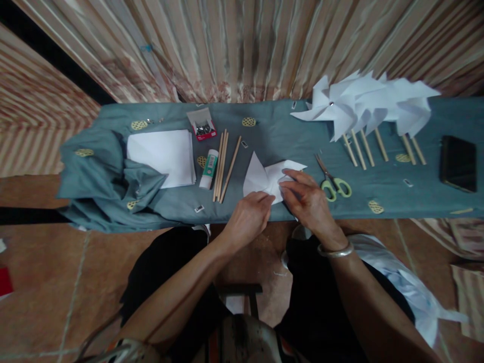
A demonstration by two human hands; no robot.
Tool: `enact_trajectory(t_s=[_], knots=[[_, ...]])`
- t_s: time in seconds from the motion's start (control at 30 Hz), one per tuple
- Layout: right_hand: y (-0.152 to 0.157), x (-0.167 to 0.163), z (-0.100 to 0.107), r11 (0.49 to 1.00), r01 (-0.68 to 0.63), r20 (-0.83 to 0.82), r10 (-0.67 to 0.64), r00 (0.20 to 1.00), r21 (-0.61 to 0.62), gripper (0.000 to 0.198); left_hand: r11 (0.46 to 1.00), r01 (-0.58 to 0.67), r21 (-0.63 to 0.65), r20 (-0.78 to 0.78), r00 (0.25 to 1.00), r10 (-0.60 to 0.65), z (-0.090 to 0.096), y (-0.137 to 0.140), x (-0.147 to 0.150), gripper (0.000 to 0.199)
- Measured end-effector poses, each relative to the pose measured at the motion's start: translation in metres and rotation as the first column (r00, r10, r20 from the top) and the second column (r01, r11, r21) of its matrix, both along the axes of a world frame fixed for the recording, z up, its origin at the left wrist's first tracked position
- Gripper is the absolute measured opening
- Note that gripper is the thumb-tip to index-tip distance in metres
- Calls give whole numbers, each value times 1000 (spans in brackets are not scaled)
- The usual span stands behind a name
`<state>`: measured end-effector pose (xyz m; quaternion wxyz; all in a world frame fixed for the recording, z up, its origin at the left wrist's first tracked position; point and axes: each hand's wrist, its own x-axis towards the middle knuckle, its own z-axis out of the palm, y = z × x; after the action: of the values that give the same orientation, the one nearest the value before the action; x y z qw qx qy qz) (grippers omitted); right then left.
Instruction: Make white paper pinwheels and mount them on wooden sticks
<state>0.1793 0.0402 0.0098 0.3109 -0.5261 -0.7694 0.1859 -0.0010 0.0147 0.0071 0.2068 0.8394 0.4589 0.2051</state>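
A white paper pinwheel (257,174) with cut, partly folded blades lies near the table's front edge. My left hand (249,214) pinches its lower edge, fingers closed on the paper. On its right side, my right hand (308,199) presses a blade inward with bent fingers and thumb. The exact fold under the fingertips is hidden. Just right of that hand rest scissors (333,182) with green handles, their blades pointing away from me. To the left lie several wooden sticks (223,166) and a green-and-white glue stick (209,169).
Behind the glue stick sits an open red box (203,126) of metal pins. A stack of white paper (162,156) lies at the left, partly under bunched cloth. Several finished pinwheels (363,103) on sticks overlap at the back right. A black phone (458,164) lies far right.
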Motion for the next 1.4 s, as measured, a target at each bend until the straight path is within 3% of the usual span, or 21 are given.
enact_trajectory(t_s=[1.4], knots=[[-2,-2,-5,995,-59,85,52,995,78,26,1000,11,10,-42,999,-10,5,0,1,21]])
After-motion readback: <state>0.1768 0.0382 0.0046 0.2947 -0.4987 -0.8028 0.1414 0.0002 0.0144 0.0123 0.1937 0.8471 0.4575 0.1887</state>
